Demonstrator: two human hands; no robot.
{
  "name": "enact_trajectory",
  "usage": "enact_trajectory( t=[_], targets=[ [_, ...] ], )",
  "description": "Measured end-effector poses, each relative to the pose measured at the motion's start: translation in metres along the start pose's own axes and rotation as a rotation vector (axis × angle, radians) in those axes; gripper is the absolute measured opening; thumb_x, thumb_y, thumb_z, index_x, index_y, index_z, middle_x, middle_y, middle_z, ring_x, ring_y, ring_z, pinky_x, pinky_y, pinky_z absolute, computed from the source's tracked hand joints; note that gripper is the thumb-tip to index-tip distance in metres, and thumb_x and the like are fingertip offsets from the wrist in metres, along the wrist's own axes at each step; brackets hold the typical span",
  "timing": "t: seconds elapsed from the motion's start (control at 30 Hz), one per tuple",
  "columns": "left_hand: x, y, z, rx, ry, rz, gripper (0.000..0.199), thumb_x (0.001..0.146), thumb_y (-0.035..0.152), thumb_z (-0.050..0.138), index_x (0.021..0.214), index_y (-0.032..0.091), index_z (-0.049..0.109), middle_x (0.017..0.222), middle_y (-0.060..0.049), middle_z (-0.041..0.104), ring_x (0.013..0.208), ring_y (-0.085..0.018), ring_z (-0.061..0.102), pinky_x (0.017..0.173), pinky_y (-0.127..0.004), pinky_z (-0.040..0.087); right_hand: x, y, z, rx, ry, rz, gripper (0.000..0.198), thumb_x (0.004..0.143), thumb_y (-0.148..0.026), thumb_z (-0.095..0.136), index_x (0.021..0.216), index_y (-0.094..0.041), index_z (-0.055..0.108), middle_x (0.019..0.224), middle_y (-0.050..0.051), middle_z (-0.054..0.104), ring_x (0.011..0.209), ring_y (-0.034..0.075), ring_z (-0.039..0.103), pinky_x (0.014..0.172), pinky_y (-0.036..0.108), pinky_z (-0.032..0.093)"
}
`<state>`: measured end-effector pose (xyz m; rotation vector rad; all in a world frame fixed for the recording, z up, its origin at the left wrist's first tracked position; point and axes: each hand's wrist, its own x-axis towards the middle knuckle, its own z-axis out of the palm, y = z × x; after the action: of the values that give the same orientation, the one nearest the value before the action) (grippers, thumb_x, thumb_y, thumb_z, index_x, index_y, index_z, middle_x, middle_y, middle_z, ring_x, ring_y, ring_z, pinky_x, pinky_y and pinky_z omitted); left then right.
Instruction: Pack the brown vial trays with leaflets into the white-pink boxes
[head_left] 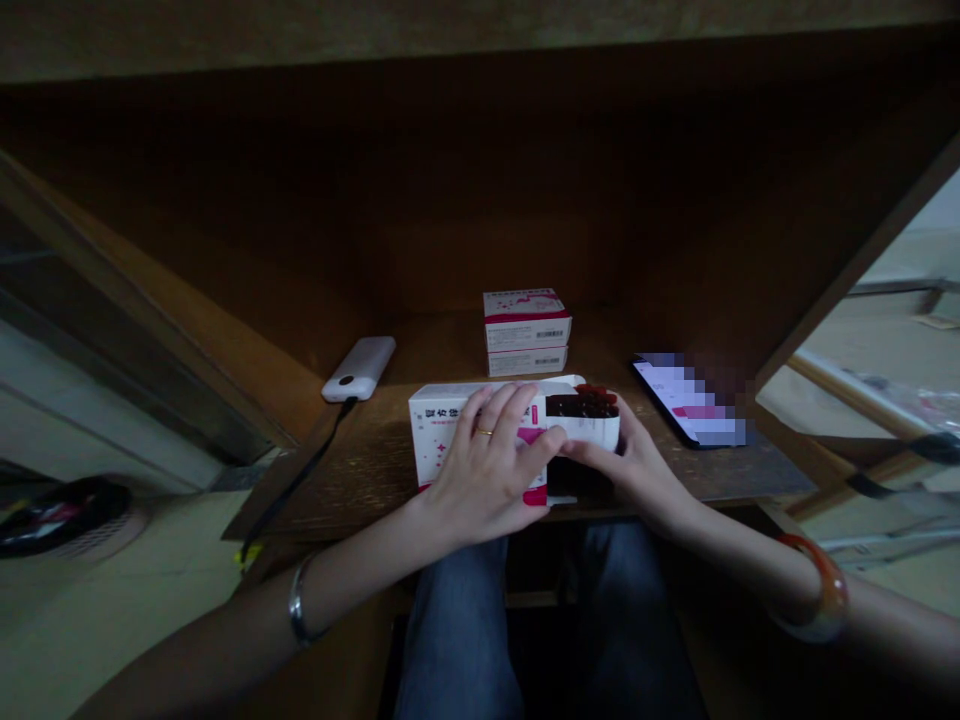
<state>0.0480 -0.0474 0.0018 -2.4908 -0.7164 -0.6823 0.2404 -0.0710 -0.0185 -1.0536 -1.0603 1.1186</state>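
Note:
A white and pink medicine box with printed characters lies on its side at the front of the wooden shelf. My left hand is closed over its front and top, a ring on one finger. Out of the box's right end sticks a white tray packed with small dark brown vials, some with reddish ends. My right hand grips this tray at its outer end, thumb in front and fingers mostly hidden behind. The thumb tip is close to the left hand's fingers. How far the tray reaches inside the box is hidden.
Behind stand two stacked boxes of like print. A white power bank with a black cable lies left, a lit phone right. Cabinet walls enclose the shelf. A bin stands on the floor at left.

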Motion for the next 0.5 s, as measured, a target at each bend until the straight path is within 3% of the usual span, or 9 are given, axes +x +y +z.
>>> enact_trajectory(
  t=[0.13, 0.5],
  targets=[
    [0.0026, -0.0011, 0.0007, 0.004, 0.024, -0.013, 0.057, 0.075, 0.043, 0.068, 0.123, 0.017, 0.054, 0.142, -0.025, 0.051, 0.134, -0.038, 0.046, 0.112, -0.056, 0.035, 0.0006, 0.0042, -0.0014, 0.103, 0.051, -0.073, 0.050, 0.069, -0.031, 0.079, 0.113, -0.028, 0.055, 0.125, 0.004, 0.066, 0.122, 0.025, 0.059, 0.106, 0.041, 0.046],
    [0.0011, 0.0014, 0.0006, 0.056, 0.053, 0.017, 0.056, 0.075, 0.043, 0.069, 0.122, 0.018, 0.051, 0.139, -0.026, 0.053, 0.132, -0.039, 0.049, 0.110, -0.055, 0.037, -0.0022, -0.0038, 0.0039, -0.027, 0.023, -0.039, 0.054, 0.065, -0.040, 0.088, 0.109, -0.023, 0.060, 0.115, 0.007, 0.072, 0.109, 0.026, 0.067, 0.102, 0.042, 0.050]
  ],
)
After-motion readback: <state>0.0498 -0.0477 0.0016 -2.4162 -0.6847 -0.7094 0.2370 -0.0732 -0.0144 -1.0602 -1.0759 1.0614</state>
